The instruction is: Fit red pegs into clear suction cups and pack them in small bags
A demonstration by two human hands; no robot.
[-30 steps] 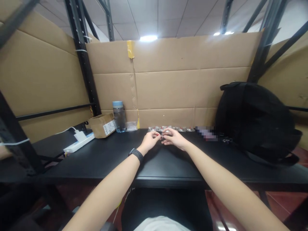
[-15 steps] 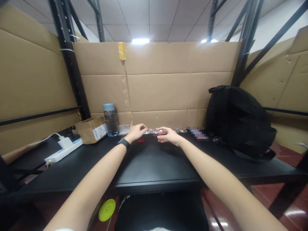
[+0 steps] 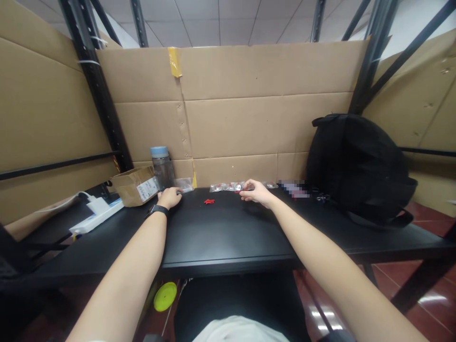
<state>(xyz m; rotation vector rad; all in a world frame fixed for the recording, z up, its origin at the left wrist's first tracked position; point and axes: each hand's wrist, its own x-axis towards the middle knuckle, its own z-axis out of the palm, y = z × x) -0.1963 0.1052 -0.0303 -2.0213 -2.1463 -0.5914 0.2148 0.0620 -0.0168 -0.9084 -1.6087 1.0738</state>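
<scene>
- The right hand had its fingertips nearly together, pinching a small, partly dark item; its direction was too small to tell.
- The left hand bent loosely near the bottle; its hold I could not tell.
- Between them, the bright red, tangled bundle lay roughly left-to-right on the black table.

Soft light glosses the black tabletop, glare spots the floor, and edges stretch.
</scene>
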